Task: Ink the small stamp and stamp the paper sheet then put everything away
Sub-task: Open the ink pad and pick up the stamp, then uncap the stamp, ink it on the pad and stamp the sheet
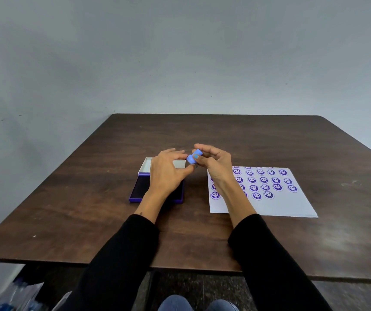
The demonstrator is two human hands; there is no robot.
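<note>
1. Knees in blue (199,305) nearest, below the table (247,135).
2. Right hand (213,162) pinches the small stamp (194,156) above the table; left hand's (166,171) fingertips touch it.
3. Ink pad (157,187) lies open under the left hand; stamped paper sheet (269,198) lies to the right.

The surface (202,135) is dark wood grain with a dull sheen and scuffs, the sheet (281,205) is matt white paper printed in purple ink, the stamp (194,157) looks smooth blue plastic, and the sleeves (121,254) are matt black cloth.

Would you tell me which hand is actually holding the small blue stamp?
The right hand pinches the blue stamp in its fingertips; the left hand hovers over the open ink pad.
</note>
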